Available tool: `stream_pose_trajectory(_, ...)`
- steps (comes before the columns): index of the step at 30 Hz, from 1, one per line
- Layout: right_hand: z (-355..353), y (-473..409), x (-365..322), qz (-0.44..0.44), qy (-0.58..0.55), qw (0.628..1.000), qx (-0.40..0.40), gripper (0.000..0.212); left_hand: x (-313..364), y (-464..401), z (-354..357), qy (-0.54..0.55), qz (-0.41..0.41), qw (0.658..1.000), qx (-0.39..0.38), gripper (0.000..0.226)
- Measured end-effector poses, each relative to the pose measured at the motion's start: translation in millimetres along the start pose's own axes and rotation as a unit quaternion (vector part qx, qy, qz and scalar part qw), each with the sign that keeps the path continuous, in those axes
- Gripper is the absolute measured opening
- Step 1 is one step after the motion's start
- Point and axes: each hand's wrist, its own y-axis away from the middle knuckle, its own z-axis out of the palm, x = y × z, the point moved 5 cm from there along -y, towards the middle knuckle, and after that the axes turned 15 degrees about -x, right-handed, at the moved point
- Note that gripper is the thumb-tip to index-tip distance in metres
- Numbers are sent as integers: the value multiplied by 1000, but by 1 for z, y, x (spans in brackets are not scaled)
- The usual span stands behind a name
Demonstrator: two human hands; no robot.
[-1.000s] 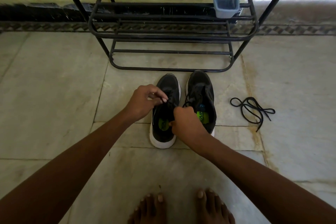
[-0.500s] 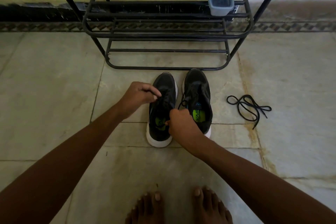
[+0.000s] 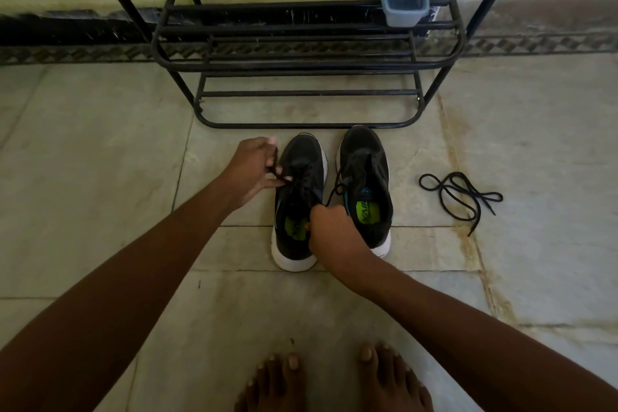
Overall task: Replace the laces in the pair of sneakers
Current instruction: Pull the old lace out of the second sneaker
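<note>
Nearest, the right hand (image 3: pixel 329 231) pinches one end of the thin black lace (image 3: pixel 302 182) over the left black white-soled sneaker (image 3: pixel 299 207), probably holding it taut. Beyond, the left hand (image 3: pixel 255 167) grips the other end, drawn sideways — likely to slide it through the eyelets. The matching right sneaker (image 3: pixel 366 184) stands beside; a loose black lace (image 3: pixel 461 197) lies further right on the pale stone floor (image 3: pixel 100 160) — presumably within reach.

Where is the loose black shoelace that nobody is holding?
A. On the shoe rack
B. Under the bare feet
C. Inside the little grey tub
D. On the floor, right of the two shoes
D: the loose shoelace lies in a tangle on the floor tiles, to the right of the right sneaker and apart from it.
</note>
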Motion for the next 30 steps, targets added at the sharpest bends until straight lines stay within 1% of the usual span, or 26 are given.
stream_pose_trajectory(1, 0, 0, 0, 0, -1, 1000, -1, 22, 8, 2, 3, -161, 34, 986, -31, 25)
stream_pose_trajectory(2, 0, -1, 1, 1, -2, 1000, -2, 22, 16, 4, 8, -306, 67, 947, -67, 20)
stream_pose_trajectory(3, 1, -1, 1, 2, -3, 1000, -4, 23, 20, 5, 11, -404, 86, 905, -98, 17)
stream_pose_trajectory(4, 1, -2, 2, 4, -3, 1000, -4, 23, 23, 5, 11, -459, 85, 877, -117, 18)
stream_pose_trajectory(5, 2, -3, 2, 5, -4, 1000, -5, 23, 25, 4, 8, -485, 80, 862, -121, 19)
stream_pose_trajectory(6, 3, -4, 1, 5, -3, 1000, -4, 22, 27, 4, 4, -494, 78, 858, -117, 18)
stream_pose_trajectory(9, 7, -5, 1, 1, 5, 1000, -4, 20, 30, 3, -3, -480, 93, 866, -101, 12)
stream_pose_trajectory(11, 7, -5, 1, -1, 8, 1000, 0, 20, 30, 7, 1, -442, 104, 886, -98, 5)
stream_pose_trajectory(12, 6, -5, 1, -2, 9, 1000, 3, 20, 29, 7, 1, -401, 102, 906, -90, 6)
stream_pose_trajectory(14, 6, -5, 0, -3, 13, 1000, 4, 21, 24, 3, -8, -257, 72, 962, -49, 15)
stream_pose_trajectory(15, 7, -5, 0, -3, 17, 1000, 4, 21, 21, 1, -13, -164, 55, 984, -35, 17)
stream_pose_trajectory(16, 7, -5, 0, -3, 21, 1000, 7, 21, 18, 0, -15, -63, 48, 996, -31, 18)
stream_pose_trajectory(17, 8, -5, 1, -3, 25, 1000, 9, 20, 16, -2, -18, 38, 50, 998, -30, 18)
stream_pose_trajectory(18, 9, -5, 1, -1, 27, 1000, 12, 20, 17, -2, -19, 136, 61, 988, -30, 19)
stream_pose_trajectory(19, 9, -6, 1, 1, 26, 1000, 13, 20, 17, -3, -21, 216, 75, 973, -29, 20)
stream_pose_trajectory(20, 10, -6, 1, 3, 24, 1000, 15, 20, 19, -3, -21, 269, 89, 958, -39, 21)
stream_pose_trajectory(21, 10, -7, 2, 4, 21, 1000, 16, 21, 20, -3, -19, 289, 98, 951, -56, 23)
stream_pose_trajectory(23, 10, -7, 2, 3, 18, 1000, 15, 22, 22, -2, -14, 261, 100, 955, -100, 25)
stream_pose_trajectory(24, 9, -8, 2, 3, 18, 1000, 17, 22, 23, -2, -12, 241, 101, 959, -111, 25)
stream_pose_trajectory(25, 9, -8, 2, 3, 18, 1000, 20, 21, 23, -2, -13, 235, 103, 961, -106, 25)
stream_pose_trajectory(26, 9, -9, 3, 3, 17, 1000, 23, 21, 23, -2, -15, 244, 108, 960, -87, 26)
stream_pose_trajectory(28, 9, -9, 3, 6, 16, 1000, 22, 21, 24, -1, -26, 264, 129, 955, -25, 26)
stream_pose_trajectory(29, 10, -9, 2, 5, 17, 1000, 22, 21, 26, 1, -32, 262, 142, 955, 12, 24)
stream_pose_trajectory(30, 10, -10, 2, 4, 18, 1000, 22, 22, 27, 3, -38, 234, 151, 959, 48, 22)
